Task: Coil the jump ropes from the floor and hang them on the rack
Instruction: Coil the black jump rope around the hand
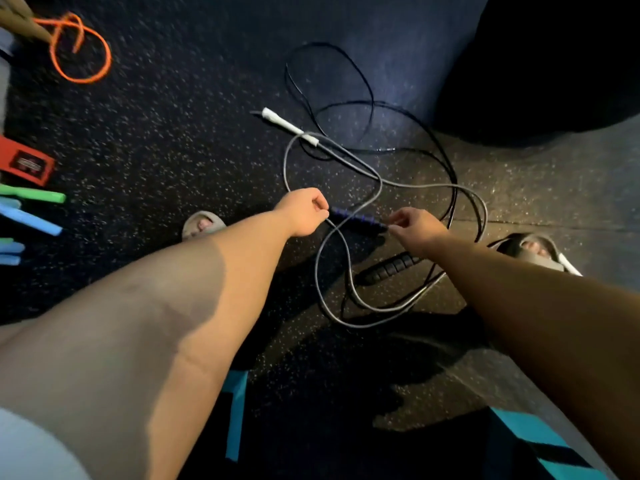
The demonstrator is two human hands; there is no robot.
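Two ropes, a grey rope (380,181) and a black rope (372,98), lie crossed over each other on the floor (173,133) at centre frame, and that's the main risk. If I lift grey now, the black loops riding over it on the right side prob come up too, and I'd be coiling a knot.

My hands are apart, both low at mid-frame. My left hand (304,211) has its fingers curled and pinches the grey cord just at its fingertips. My right hand (415,230) looks pinched on the right end of the purple-ribbed handle (356,220), which lies btwn the two hands; can't tell if the cord's in that pinch too.

The grey rope runs up from my left hand to the white handle (287,124) above centre, then drops in a big loop below both wrists. A black handle (388,268) sits just under my right wrist. Another snag: one strand ends near my sandal (533,251) at right, so stepping on it would jerk the coil.

An orange rope (79,46) waits upper left, well apart. No rack in view.
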